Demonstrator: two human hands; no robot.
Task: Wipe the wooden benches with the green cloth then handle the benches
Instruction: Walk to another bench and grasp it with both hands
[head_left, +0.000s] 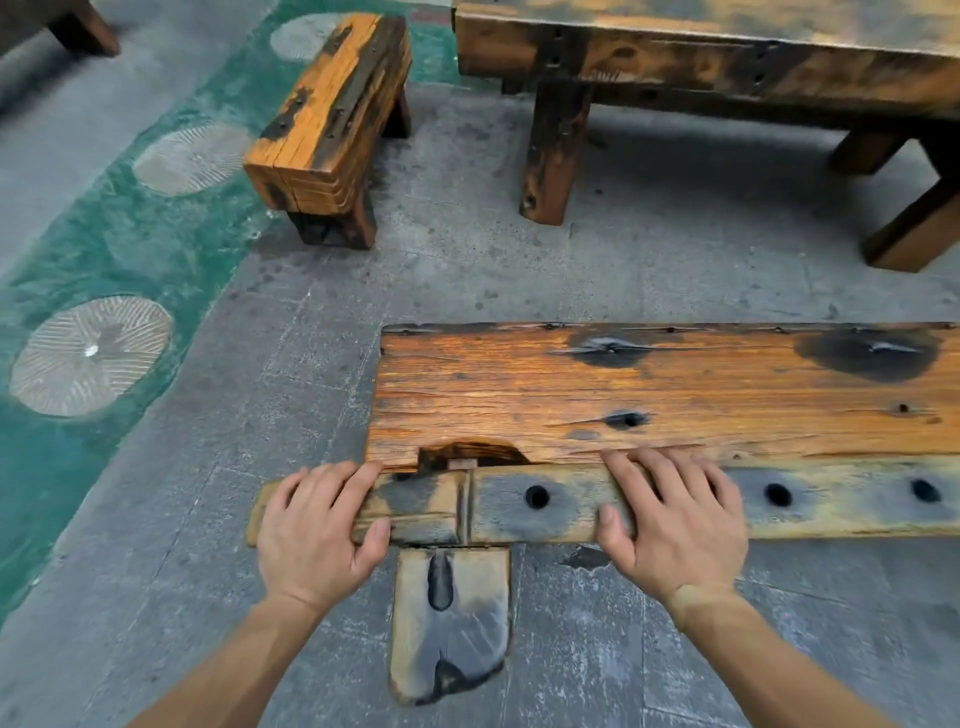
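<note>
At far left we see 3 round stone discs (91, 356) set in the green floor strip. Our left hand (317, 525) clamps the end of the near bench's (649, 389) front rail (530, 501). Our right hand (675, 519) curls over the same rail. A small bench (327, 109) stands beyond; a large bench (701, 57) at upper right.

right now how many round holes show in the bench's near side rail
3: one hole between the hands, two right of the right hand. Others may be hidden.
</note>
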